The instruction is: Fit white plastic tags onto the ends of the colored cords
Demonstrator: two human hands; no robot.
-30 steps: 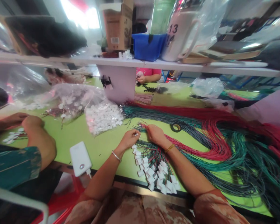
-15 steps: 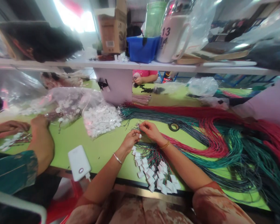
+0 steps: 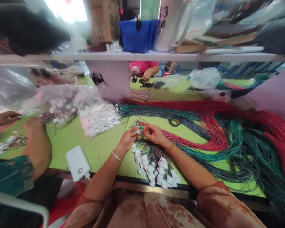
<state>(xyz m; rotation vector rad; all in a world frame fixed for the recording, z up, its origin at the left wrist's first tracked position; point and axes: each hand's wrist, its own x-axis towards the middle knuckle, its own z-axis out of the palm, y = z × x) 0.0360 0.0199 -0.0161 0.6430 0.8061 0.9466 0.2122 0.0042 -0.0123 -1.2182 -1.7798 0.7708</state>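
My left hand (image 3: 130,138) is closed on a small white connector housing (image 3: 138,131), pinched at the fingertips. Close to its right, my right hand (image 3: 154,133) is closed with thumb and forefinger together, near the connector; a thin wire seems to be between them, though it is too fine to be sure. Behind my hands lie the tipped ends of a red, green and black wire bundle (image 3: 194,143) that runs off to the right. Below them, several wires with white connectors (image 3: 144,162) fitted on their ends spread toward the table's front edge.
A plastic bag of white connectors (image 3: 99,117) lies left of centre. A white power bank (image 3: 78,163) with a cable sits near the front edge. A black tape roll (image 3: 174,122) lies beyond the wires. A co-worker's arm (image 3: 38,142) rests at left. A shelf (image 3: 97,56) crosses above.
My right hand has drawn back from the wire ends toward the connector. The connector in my left hand is more visible. The view has tilted down slightly, and the co-worker's far hand has shifted.
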